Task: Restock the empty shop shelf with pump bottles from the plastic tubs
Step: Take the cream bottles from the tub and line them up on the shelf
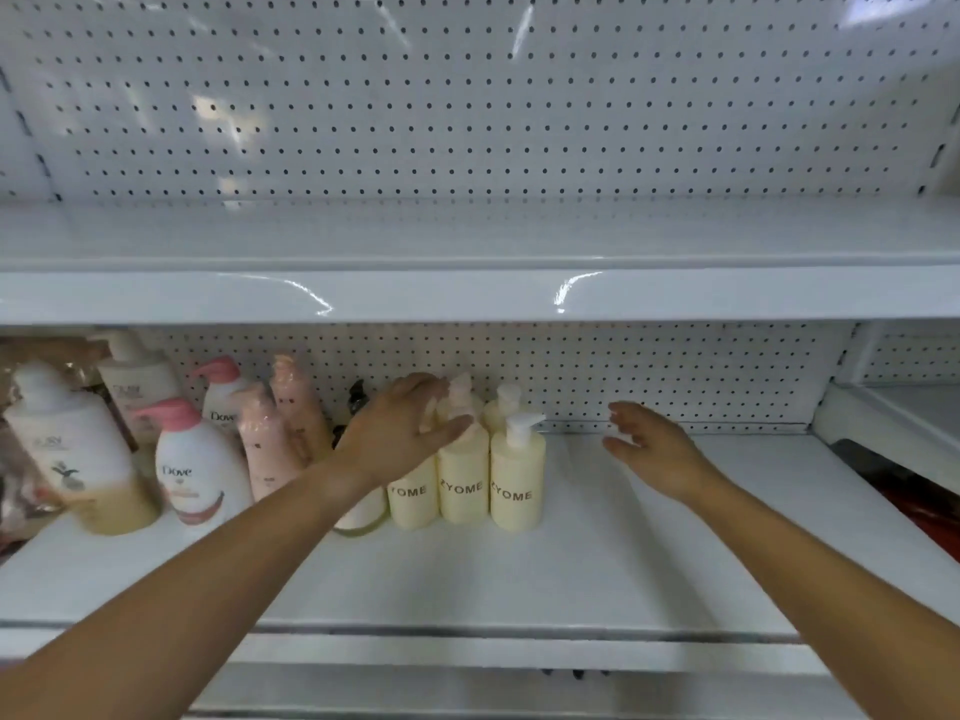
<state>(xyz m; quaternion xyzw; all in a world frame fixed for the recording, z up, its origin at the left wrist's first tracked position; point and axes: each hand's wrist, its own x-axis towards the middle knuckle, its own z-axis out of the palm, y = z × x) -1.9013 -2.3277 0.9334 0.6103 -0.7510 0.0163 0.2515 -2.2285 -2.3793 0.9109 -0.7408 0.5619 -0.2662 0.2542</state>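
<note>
Looks like glossy white-painted metal on the upper shelf (467, 296) across mid-frame, with sharp streaks of reflected light along its smooth front lip. Same white sheen on the perforated back panel (467, 106) above, dotted with small holes. Smooth, slightly duller white on the lower shelf (571, 574). Matt cream plastic on the ZYOME bottles (517, 485) at centre, topped with white plastic pumps (521, 428). Smoother, shinier white plastic on the Dove bottle (200, 475) at left, with a pink plastic cap.

Close head view, forward-down onto shelf (571, 563)
</note>
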